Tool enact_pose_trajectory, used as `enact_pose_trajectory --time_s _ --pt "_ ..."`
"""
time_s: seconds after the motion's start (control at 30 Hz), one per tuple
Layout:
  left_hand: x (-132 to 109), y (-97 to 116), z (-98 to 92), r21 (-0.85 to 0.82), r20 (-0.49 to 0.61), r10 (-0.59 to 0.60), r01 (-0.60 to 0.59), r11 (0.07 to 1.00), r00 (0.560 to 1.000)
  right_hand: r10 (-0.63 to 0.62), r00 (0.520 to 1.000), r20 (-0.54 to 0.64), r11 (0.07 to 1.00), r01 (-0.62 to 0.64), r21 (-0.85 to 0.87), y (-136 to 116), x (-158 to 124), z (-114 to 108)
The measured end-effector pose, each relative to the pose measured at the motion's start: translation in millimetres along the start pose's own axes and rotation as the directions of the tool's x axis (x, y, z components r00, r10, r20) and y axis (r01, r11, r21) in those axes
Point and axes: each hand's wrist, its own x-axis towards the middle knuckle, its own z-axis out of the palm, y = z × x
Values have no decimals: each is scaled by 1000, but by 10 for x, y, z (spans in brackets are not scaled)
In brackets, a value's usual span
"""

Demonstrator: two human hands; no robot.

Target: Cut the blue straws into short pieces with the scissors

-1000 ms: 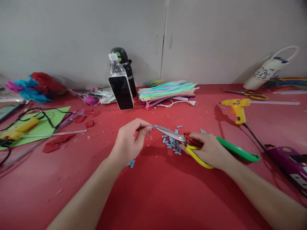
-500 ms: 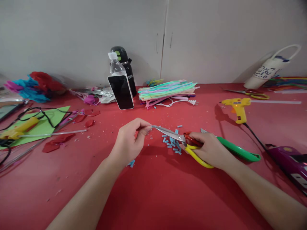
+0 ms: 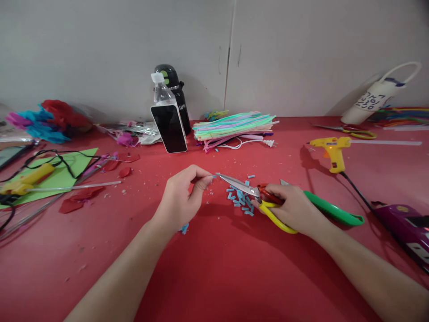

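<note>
My left hand (image 3: pixel 181 194) is closed in a pinch on a thin blue strip (image 3: pixel 214 176); only its short end shows past the fingertips. In my right hand (image 3: pixel 295 206) is a pair of scissors (image 3: pixel 238 184) with one red and one yellow handle. Their blades look nearly closed and point left, with the tips right by the strip's end. Below the blades lies a loose pile of short blue cut pieces (image 3: pixel 240 197) on the red table (image 3: pixel 214 268). A few more blue scraps (image 3: pixel 184 228) lie under my left wrist.
A green-handled cutter (image 3: pixel 331 209) lies behind my right hand. Farther right are a yellow glue gun (image 3: pixel 333 152) and a purple power strip (image 3: pixel 402 228). A phone (image 3: pixel 169 129) leans on bottles beside bundled pipe cleaners (image 3: pixel 234 126). Another glue gun (image 3: pixel 30 181) lies left on green paper.
The scissor tips have shifted slightly right, away from my left fingertips, and the strip's blue end now shows between them. My left hand stays nearly in place.
</note>
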Motion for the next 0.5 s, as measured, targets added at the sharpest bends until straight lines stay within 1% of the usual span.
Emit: enact_pose_trajectory --time_s 0.1,0.23,0.5 --pt "0 16 -14 11 -3 7 -7 1000 1000 9 1000 -16 1000 -9 22 -36 -7 -9" --pt "6 39 -27 38 1 -3 3 999 1000 20 1000 10 999 -20 43 -72 -12 -31" --pt "6 36 -33 50 0 5 -5 999 1000 0 1000 11 1000 0 23 -24 -16 -14"
